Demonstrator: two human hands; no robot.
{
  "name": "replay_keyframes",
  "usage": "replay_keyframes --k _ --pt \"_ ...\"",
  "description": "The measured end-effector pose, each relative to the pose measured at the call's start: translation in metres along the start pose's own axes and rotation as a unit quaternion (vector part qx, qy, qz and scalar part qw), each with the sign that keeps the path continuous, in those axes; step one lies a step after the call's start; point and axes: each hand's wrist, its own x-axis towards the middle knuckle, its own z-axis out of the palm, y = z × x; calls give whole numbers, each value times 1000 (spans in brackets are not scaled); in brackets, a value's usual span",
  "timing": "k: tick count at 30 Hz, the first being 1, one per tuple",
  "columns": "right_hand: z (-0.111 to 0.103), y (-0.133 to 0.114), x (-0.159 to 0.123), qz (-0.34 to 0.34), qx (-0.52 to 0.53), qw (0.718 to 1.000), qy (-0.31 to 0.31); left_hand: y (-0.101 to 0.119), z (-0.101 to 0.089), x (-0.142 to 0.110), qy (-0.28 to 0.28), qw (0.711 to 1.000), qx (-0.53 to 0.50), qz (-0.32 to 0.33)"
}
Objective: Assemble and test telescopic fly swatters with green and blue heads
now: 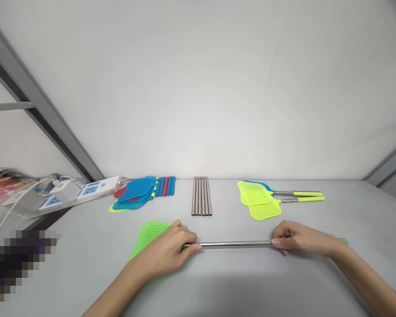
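Note:
A green fly swatter (234,244) with a metal telescopic rod lies crosswise in front of me, its rod extended. My left hand (174,246) is closed around the rod where it meets the green mesh head, which shows partly behind the hand. Farther along, my right hand (292,237) pinches the same rod at its right part. The green tip of the handle peeks out beyond my right wrist; the rest of the handle is hidden behind the hand and forearm.
Blue, red and yellow swatter heads (137,191) lie at the back left beside several foam handles (165,186). Several metal rods (202,196) lie in a row at the back middle. Assembled swatters (264,202) are stacked back right. A power strip (99,187) stands along the left edge.

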Motion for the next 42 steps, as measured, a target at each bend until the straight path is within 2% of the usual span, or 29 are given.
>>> replay_keyframes --k 5,11,23,36,42 --pt "3 1 3 2 24 1000 13 1 2 2 33 999 24 27" --pt "3 3 4 13 52 999 -2 3 2 3 57 997 46 40" --pt "5 6 2 35 155 986 -59 10 8 4 70 995 61 38" --pt "6 12 5 46 188 977 -84 13 20 5 86 991 97 42" --pt "7 7 5 45 174 980 -82 16 21 5 64 990 122 42"
